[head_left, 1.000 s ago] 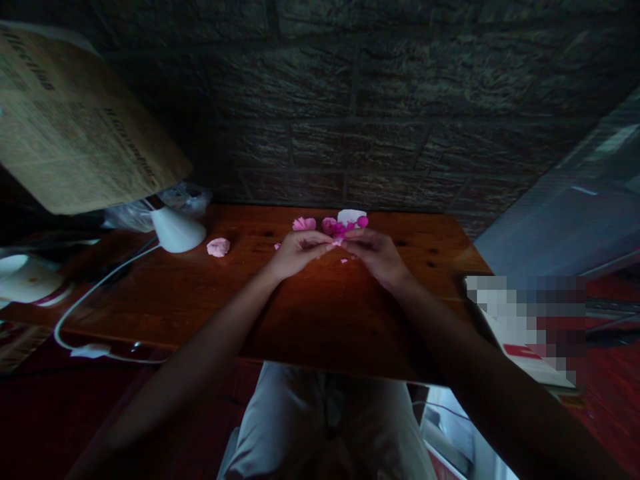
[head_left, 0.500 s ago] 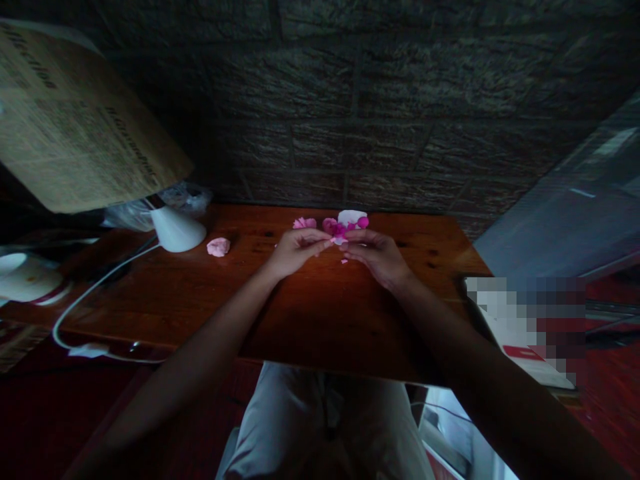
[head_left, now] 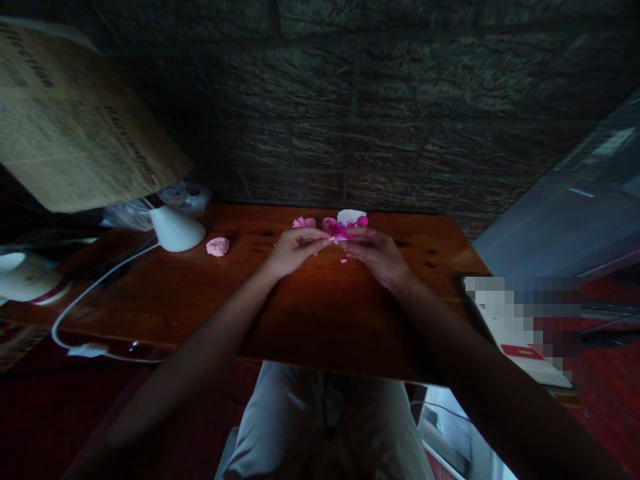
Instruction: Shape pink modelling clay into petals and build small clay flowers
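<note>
Over the table's far half, my left hand (head_left: 297,252) and my right hand (head_left: 376,253) face each other, fingertips almost meeting. Both are closed in a pinch on a small pink piece (head_left: 338,238), thin-looking and pale pink; its material is too small to make out. Just behind the fingers are a bright magenta bit (head_left: 363,221) and a white scrap (head_left: 351,216). A ruffled pink clump (head_left: 303,223) sits behind my left hand. Below the fingertips a tiny pink fragment (head_left: 343,261) rests on the wood.
A crumpled pink ball (head_left: 218,247) lies on the wooden table (head_left: 320,313), beside a white-based lamp (head_left: 179,230) with a printed shade (head_left: 85,120). Its white cord (head_left: 75,313) hangs past the front edge. A white cup (head_left: 27,277) is at left; a brick wall (head_left: 320,87) rises behind.
My hands stay almost in place around the small pink piece, with only a slight shift of the right fingers. The whole view moves very slightly.
</note>
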`<state>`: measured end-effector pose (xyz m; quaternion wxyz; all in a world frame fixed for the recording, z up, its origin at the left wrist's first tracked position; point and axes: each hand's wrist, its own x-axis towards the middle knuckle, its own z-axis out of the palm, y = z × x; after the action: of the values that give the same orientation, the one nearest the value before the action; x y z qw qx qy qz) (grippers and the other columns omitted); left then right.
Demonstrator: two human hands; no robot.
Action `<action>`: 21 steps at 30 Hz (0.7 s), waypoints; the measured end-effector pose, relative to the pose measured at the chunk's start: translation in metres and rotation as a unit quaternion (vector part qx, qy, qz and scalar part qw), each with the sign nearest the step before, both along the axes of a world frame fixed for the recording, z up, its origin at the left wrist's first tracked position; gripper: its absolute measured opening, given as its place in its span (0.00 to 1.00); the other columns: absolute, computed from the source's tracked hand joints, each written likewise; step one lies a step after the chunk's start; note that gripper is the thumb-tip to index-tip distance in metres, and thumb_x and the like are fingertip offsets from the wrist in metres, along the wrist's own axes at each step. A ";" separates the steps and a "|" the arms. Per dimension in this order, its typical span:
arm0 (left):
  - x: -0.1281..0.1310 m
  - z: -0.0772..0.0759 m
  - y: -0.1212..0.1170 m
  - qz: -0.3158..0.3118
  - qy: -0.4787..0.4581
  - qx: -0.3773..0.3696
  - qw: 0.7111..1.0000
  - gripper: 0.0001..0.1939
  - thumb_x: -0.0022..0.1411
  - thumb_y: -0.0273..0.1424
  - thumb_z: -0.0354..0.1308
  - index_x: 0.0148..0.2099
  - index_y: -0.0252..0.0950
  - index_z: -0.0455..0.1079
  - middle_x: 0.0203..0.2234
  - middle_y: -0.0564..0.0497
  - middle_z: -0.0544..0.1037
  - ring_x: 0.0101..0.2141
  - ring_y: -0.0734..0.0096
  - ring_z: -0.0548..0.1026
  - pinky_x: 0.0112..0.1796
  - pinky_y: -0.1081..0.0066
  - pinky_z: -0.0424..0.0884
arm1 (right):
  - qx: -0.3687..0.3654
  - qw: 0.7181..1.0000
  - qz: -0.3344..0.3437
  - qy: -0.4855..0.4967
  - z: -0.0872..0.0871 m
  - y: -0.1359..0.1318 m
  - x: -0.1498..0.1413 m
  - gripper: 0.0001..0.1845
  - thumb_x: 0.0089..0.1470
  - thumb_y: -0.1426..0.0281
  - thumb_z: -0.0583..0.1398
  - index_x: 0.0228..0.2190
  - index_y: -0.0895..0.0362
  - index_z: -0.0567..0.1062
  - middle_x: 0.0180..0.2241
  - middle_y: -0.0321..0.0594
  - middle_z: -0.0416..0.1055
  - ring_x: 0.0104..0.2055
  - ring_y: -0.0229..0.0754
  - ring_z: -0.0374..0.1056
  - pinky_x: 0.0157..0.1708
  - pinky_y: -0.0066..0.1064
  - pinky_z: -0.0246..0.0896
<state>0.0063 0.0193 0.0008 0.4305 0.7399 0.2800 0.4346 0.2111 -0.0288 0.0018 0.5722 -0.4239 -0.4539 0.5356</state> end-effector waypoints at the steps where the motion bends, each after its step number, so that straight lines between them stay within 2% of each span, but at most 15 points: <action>1: 0.000 0.000 0.000 0.000 -0.001 0.000 1.000 0.09 0.61 0.35 0.69 0.42 0.36 0.82 0.33 0.49 0.84 0.26 0.76 0.72 0.31 0.73 0.71 | 0.000 1.000 -0.005 -0.001 0.000 0.000 0.000 0.23 0.33 0.64 0.77 0.34 0.54 0.80 0.32 0.37 0.81 0.34 0.41 0.75 0.39 0.36 0.70; 6: 0.000 -0.001 0.000 0.004 0.003 -0.004 1.000 0.09 0.60 0.35 0.69 0.42 0.36 0.82 0.33 0.49 0.85 0.26 0.76 0.72 0.30 0.72 0.71 | 0.011 1.000 -0.001 -0.011 0.001 0.000 0.001 0.23 0.34 0.64 0.77 0.32 0.53 0.75 0.32 0.37 0.80 0.36 0.42 0.75 0.41 0.37 0.70; 14: 0.001 -0.002 0.000 -0.007 0.008 0.004 1.000 0.09 0.61 0.35 0.68 0.42 0.36 0.82 0.34 0.48 0.85 0.27 0.76 0.73 0.31 0.72 0.72 | 0.003 0.999 0.032 -0.018 0.000 -0.002 -0.001 0.25 0.34 0.63 0.77 0.36 0.54 0.78 0.34 0.38 0.80 0.36 0.41 0.74 0.38 0.37 0.71; 21: 0.001 -0.001 -0.001 -0.012 0.028 0.010 0.999 0.10 0.61 0.37 0.68 0.42 0.37 0.82 0.36 0.47 0.85 0.29 0.73 0.76 0.32 0.71 0.73 | 0.022 0.999 -0.020 -0.037 0.004 -0.001 -0.001 0.21 0.33 0.63 0.77 0.29 0.55 0.78 0.29 0.37 0.80 0.32 0.41 0.74 0.37 0.36 0.71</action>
<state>0.0075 0.0180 -0.0004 0.4200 0.7593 0.2787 0.4115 0.2104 -0.0296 0.0056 0.5753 -0.4396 -0.4777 0.4976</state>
